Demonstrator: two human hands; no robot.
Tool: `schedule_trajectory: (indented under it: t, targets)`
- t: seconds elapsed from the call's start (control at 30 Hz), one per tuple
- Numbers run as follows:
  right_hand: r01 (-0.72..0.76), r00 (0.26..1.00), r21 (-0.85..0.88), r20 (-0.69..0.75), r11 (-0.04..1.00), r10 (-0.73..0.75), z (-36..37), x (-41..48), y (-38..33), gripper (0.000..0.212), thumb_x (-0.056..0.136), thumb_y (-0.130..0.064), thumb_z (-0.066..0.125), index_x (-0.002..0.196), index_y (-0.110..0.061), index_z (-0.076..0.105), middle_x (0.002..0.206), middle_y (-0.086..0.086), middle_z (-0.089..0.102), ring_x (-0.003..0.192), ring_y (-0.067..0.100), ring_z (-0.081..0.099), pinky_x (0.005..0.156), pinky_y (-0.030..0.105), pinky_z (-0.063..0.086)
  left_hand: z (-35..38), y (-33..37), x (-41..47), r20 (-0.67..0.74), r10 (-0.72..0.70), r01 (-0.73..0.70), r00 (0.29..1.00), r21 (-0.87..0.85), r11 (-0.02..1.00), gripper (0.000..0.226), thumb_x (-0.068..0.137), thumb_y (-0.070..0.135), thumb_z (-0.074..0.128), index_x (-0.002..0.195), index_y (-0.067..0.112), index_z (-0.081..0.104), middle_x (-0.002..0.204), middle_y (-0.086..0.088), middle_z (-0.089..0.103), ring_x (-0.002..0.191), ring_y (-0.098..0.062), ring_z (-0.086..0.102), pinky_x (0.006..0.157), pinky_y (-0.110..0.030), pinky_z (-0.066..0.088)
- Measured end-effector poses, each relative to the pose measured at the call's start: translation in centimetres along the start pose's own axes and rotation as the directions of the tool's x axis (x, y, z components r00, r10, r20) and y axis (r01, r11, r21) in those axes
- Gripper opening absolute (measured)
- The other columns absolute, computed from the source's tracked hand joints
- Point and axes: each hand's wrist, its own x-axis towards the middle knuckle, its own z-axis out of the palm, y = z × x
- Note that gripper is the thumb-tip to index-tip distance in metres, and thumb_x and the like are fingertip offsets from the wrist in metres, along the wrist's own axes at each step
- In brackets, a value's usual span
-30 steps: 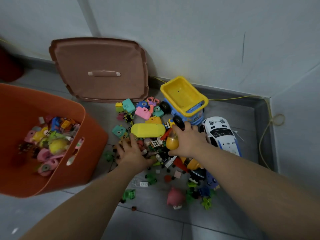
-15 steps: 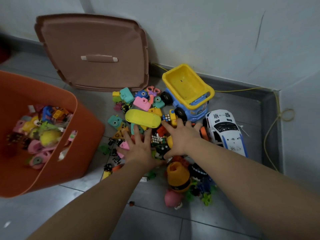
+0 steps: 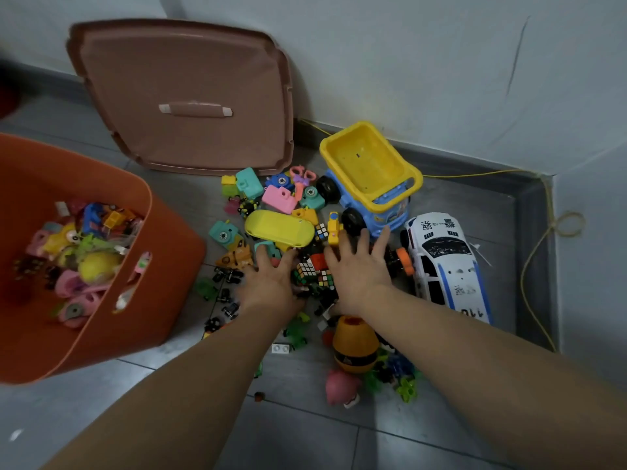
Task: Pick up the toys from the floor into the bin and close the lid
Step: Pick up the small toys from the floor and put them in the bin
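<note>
Bin (image 3: 169,239), part-filled, left of toy pile (image 3: 310,271) on floor (image 3: 305,435). Lid (image 3: 190,79) off, leaning on wall (image 3: 407,62) behind-left of pile. Left hand (image 3: 268,283), right hand (image 3: 359,266) flat on pile, fingers spread, grasping nothing. Truck (image 3: 369,164) behind pile; car (image 3: 444,266) right of pile.
</note>
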Motion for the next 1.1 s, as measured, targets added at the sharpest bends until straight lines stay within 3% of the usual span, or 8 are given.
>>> schedule_trajectory:
  t: [0.13,0.27,0.4,0.5,0.57,0.77,0.93,1.1]
  targets:
    - [0.115,0.992,0.141,-0.062,0.983,-0.107,0.3,0.4,-0.1,0.129,0.07,-0.071,0.074,0.158,-0.029,-0.01,0.163,0.021,-0.016,0.146,0.054,0.008,0.112,0.063,0.024,-0.5,-1.0,-0.3,-0.032,0.051,-0.054,0.998,-0.091,0.994,0.088,0.072,0.041,0.083,0.138,0.044,0.025,0.142,-0.011,0.015,0.096,-0.037,0.063,0.073,-0.044,0.059]
    - [0.227,0.972,0.152,-0.103,0.962,-0.213,0.2,1.0,0.0,0.129,0.07,-0.07,0.075,0.157,-0.034,-0.013,0.162,0.019,-0.021,0.139,0.048,0.029,0.105,0.058,0.038,-0.3,-2.1,-0.6,-0.037,0.053,-0.059,0.998,-0.176,0.983,0.088,0.071,0.042,0.081,0.141,0.045,0.028,0.151,-0.009,0.012,0.097,-0.039,0.065,0.072,-0.04,0.057]
    - [0.227,0.973,0.311,-0.099,0.923,-0.206,-0.1,1.3,-1.1,0.134,0.063,-0.083,0.069,0.155,-0.037,-0.016,0.161,0.009,-0.029,0.138,0.047,0.032,0.088,0.056,0.054,-0.3,-3.0,-0.7,-0.089,0.017,-0.045,0.996,-0.333,0.942,0.083,0.071,0.036,0.077,0.14,0.044,0.031,0.141,-0.005,0.023,0.096,-0.038,0.063,0.077,-0.043,0.056]
    - [0.159,0.987,0.381,-0.067,0.911,-0.144,0.1,1.7,-2.4,0.136,0.062,-0.078,0.075,0.154,-0.041,-0.019,0.158,0.007,-0.036,0.14,0.049,0.028,0.089,0.056,0.053,-0.7,-3.3,-0.7,-0.074,-0.036,0.004,0.997,-0.395,0.919,0.088,0.071,0.035,0.076,0.145,0.039,0.03,0.144,-0.008,0.024,0.097,-0.036,0.062,0.077,-0.04,0.054]
    - [0.109,0.994,0.434,-0.042,0.894,-0.101,0.0,2.1,-2.7,0.128,0.063,-0.071,0.079,0.155,-0.043,-0.006,0.16,0.004,-0.029,0.14,0.049,0.023,0.091,0.058,0.051,-0.9,-3.7,-0.9,-0.056,-0.055,0.03,0.997,-0.384,0.923,0.087,0.071,0.036,0.075,0.146,0.037,0.031,0.146,-0.009,0.023,0.095,-0.035,0.061,0.075,-0.038,0.052]
    - [0.12,0.993,0.593,-0.066,0.796,-0.1,0.6,2.5,-1.9,0.065,0.076,-0.049,0.081,0.123,-0.028,0.043,0.158,0.006,-0.003,0.111,0.042,0.054,0.085,0.044,0.053,-1.8,-4.2,-2.1,-0.026,-0.127,0.093,0.992,-0.539,0.837,0.041,0.078,0.027,0.072,0.114,0.034,0.052,0.133,-0.006,0.027,0.085,-0.031,0.057,0.078,-0.039,0.052]
    - [0.128,0.991,0.629,-0.106,0.767,-0.079,0.3,1.8,-1.6,0.047,0.077,-0.012,0.076,0.113,-0.022,0.047,0.136,0.011,0.023,0.084,0.037,0.054,0.074,0.043,0.052,-2.4,-5.1,-3.3,-0.033,-0.14,0.096,0.99,-0.576,0.812,0.039,0.081,0.028,0.071,0.116,0.029,0.053,0.135,-0.007,0.028,0.082,-0.025,0.054,0.076,-0.032,0.044]
    - [0.148,0.989,0.693,-0.118,0.706,-0.092,-1.0,0.6,-0.2,0.045,0.078,-0.02,0.078,0.112,-0.022,0.048,0.133,0.008,0.023,0.095,0.035,0.05,0.075,0.038,0.046,-3.1,-5.7,-4.7,-0.095,-0.163,0.071,0.982,-0.615,0.785,0.04,0.083,0.033,0.071,0.119,0.024,0.056,0.13,-0.006,0.031,0.086,-0.025,0.053,0.082,-0.032,0.043]
